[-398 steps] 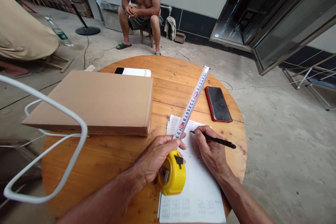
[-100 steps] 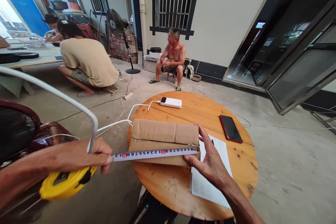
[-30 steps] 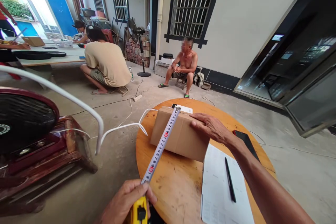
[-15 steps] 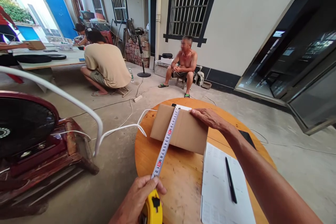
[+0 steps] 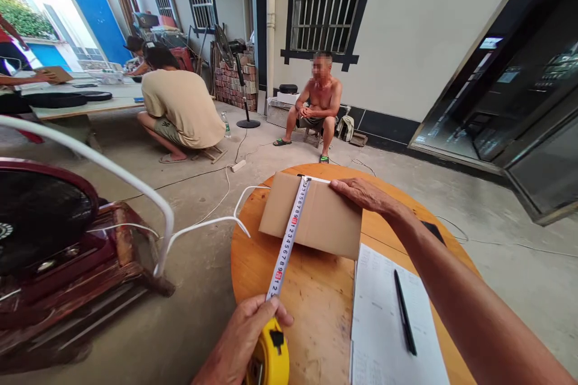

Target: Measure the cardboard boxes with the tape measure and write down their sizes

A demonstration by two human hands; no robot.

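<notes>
My left hand is closed round a yellow tape measure near the front edge of a round wooden table. Its white blade stretches up and away, lying across a brown cardboard box, with the metal end at the box's far edge. The thumb of that hand presses on the blade by the case. At the box's upper right corner, my right hand grips the edge, thumb in front; its other fingers are partly hidden. Something white shows just behind the far edge.
Printed paper with a black pen lies on the table's right side. A dark flat object sits at the right rim. White tubing curves at left beside a dark red machine. One person sits opposite; others are around a far table.
The view has shifted slightly. Both hands keep their hold, and the tape blade still lies across the cardboard box, which looks a little less covered at its right corner.
</notes>
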